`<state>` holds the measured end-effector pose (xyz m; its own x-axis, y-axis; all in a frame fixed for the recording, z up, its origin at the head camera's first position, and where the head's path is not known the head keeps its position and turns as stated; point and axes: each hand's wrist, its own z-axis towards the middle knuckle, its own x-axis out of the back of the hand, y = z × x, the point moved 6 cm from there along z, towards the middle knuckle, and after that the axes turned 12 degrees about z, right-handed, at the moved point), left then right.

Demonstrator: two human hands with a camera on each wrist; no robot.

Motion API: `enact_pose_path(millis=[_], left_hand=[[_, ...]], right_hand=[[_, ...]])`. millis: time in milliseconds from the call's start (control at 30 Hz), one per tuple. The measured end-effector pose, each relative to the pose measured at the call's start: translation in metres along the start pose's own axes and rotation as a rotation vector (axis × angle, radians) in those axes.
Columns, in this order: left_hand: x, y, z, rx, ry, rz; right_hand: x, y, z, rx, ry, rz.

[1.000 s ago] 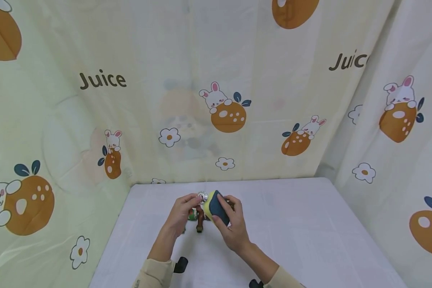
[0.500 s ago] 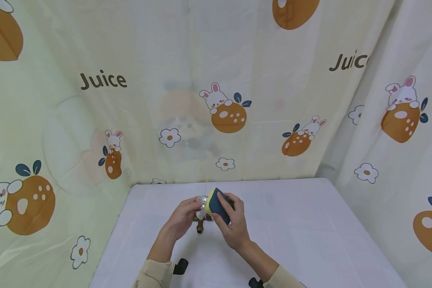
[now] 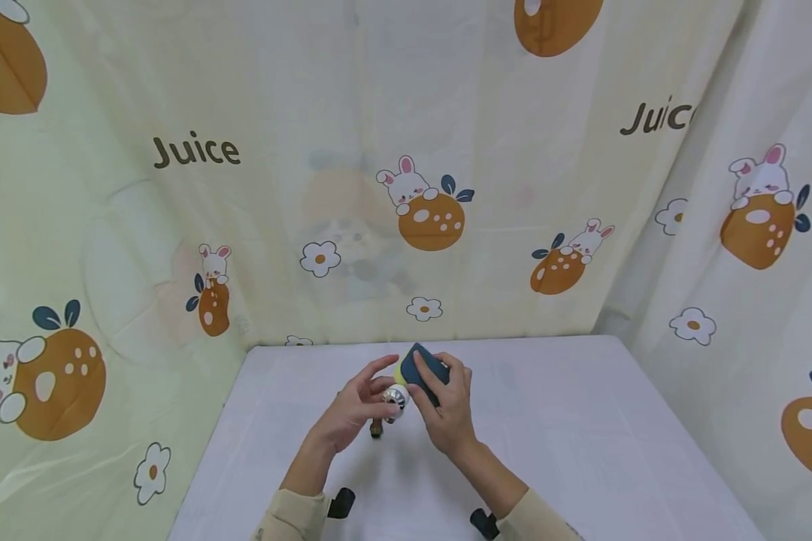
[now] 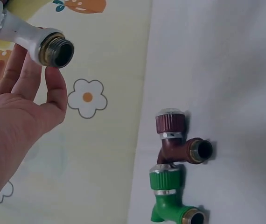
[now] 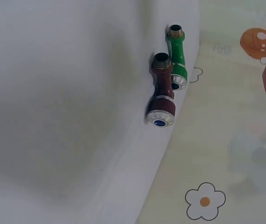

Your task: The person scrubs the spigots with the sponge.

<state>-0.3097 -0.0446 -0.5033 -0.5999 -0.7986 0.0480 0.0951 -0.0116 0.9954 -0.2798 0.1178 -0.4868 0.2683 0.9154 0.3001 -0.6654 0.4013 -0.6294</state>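
Note:
A white faucet [image 3: 396,398] with a silver cap is held in my left hand [image 3: 352,413], thumb at its front. In the left wrist view the same white faucet [image 4: 28,37] points its brass threaded end right, beside the left hand [image 4: 25,107]. My right hand [image 3: 450,409] grips a blue and yellow sponge [image 3: 426,373], just right of and above the faucet; whether they touch, I cannot tell. On the table lie a dark red faucet [image 4: 172,144] and a green faucet [image 4: 168,193], close together; in the head view the hands mostly hide them.
The white-covered table [image 3: 568,436] runs back to a cream curtain [image 3: 277,225] printed with rabbits, fruit and flowers. A black camera mount [image 3: 341,503] shows at the left cuff, another black mount [image 3: 484,524] at the right.
The white faucet has turned, its silver cap now lower and facing me. The left fingers have spread more. The right hand and sponge have moved slightly right and up.

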Motion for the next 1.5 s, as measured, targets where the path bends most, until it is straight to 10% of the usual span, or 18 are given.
enact_pose_path(millis=[467,800,1133,1500], left_hand=[[-0.014,-0.003,0.005,-0.02,-0.011,0.052],[-0.013,-0.006,0.005,-0.003,0.043,0.06],[0.012,-0.008,0.006,-0.043,0.273,0.198],[0.002,0.003,0.001,-0.055,0.202,0.214]], right_hand=[[0.003,0.018,0.002,-0.073,0.003,-0.019],[0.013,0.049,-0.009,-0.346,0.088,0.142],[-0.006,0.011,-0.028,-0.057,-0.042,0.263],[-0.02,0.017,-0.03,-0.256,-0.047,0.287]])
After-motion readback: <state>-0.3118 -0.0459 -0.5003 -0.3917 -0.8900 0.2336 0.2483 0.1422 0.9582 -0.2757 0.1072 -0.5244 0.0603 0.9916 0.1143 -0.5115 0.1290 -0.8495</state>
